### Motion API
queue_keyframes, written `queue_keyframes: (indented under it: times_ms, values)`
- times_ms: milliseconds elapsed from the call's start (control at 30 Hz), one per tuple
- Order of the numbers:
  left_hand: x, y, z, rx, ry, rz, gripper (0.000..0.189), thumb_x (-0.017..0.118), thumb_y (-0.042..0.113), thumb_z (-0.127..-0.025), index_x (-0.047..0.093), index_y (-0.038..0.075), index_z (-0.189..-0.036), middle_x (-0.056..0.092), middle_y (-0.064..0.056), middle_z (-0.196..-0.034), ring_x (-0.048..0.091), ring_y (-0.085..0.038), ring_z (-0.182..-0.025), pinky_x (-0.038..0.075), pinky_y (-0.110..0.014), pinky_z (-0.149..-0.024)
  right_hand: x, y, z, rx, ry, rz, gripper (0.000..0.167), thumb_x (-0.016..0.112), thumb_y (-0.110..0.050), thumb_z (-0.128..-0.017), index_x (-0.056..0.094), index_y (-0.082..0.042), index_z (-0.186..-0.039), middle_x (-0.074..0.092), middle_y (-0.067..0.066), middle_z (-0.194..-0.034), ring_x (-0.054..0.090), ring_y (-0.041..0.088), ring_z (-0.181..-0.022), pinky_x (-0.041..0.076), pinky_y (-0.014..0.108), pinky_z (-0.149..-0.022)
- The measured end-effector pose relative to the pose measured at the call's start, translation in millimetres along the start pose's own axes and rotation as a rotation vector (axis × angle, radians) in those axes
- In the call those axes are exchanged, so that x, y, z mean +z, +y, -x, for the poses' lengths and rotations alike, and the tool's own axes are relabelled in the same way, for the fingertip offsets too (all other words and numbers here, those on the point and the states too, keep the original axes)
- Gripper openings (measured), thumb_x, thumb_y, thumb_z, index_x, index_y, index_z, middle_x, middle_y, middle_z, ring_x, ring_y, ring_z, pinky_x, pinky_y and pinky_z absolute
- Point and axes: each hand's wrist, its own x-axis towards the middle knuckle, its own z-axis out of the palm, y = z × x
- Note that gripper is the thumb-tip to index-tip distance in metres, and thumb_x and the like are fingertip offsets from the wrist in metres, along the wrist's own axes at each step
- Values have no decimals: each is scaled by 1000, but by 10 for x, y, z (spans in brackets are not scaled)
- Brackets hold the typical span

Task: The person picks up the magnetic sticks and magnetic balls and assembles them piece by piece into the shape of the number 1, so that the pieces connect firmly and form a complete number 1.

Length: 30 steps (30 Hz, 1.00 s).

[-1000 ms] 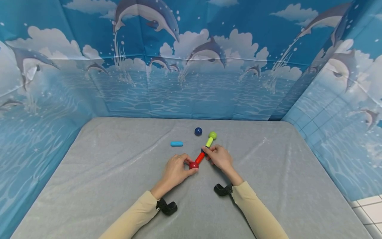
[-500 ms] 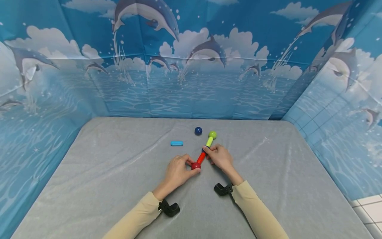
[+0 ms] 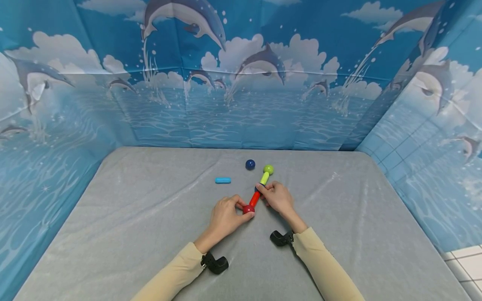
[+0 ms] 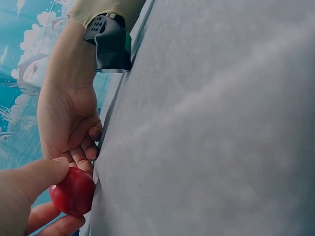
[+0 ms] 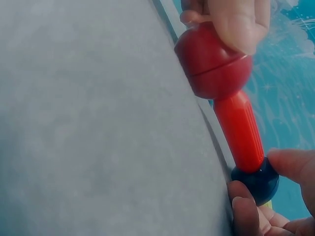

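My left hand (image 3: 226,215) pinches a dark red ball (image 4: 74,191) between thumb and fingers, low over the grey cloth. A red rod (image 5: 239,130) joins this ball to a dark blue ball (image 5: 258,182), which my right hand (image 3: 278,197) pinches with thumb and fingertips. From the far side of that blue ball a lime rod (image 3: 265,178) runs on to a lime green ball (image 3: 268,169). Together the pieces form one nearly straight chain slanting away to the right. In the head view my right fingers hide most of the middle blue ball.
A second dark blue ball (image 3: 250,164) lies behind the chain, left of the lime ball. Left of it rests a light blue rod (image 3: 223,180). The grey cloth-covered table (image 3: 150,188) meets a dolphin-print curtain (image 3: 241,104) at the back and sides.
My left hand has shifted slightly right with the red ball, and the red rod now lines up more closely with the lime rod. My right hand has stayed nearly still.
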Motion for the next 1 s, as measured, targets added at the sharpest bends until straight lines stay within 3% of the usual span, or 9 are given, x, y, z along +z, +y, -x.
queue_keyframes:
  times_ms: [700, 1000]
  values:
    - [12, 0, -24, 6, -13, -15, 29, 81, 41, -74, 65, 19, -85, 64, 8, -75, 53, -9, -70, 40, -24, -59, -15, 43, -21, -31, 9, -63, 43, 63, -48, -88, 60, -5, -88, 65, -1, -65, 57, 15, -47, 38, 26, -45]
    - [30, -9, -54, 25, -7, -6, 29, 80, 40, -74, 65, 19, -86, 64, 7, -76, 53, -9, -70, 40, -24, -58, -36, 39, -21, -31, -16, -83, 44, 64, -46, -88, 61, -2, -96, 65, 0, -66, 57, 15, -47, 39, 26, -46]
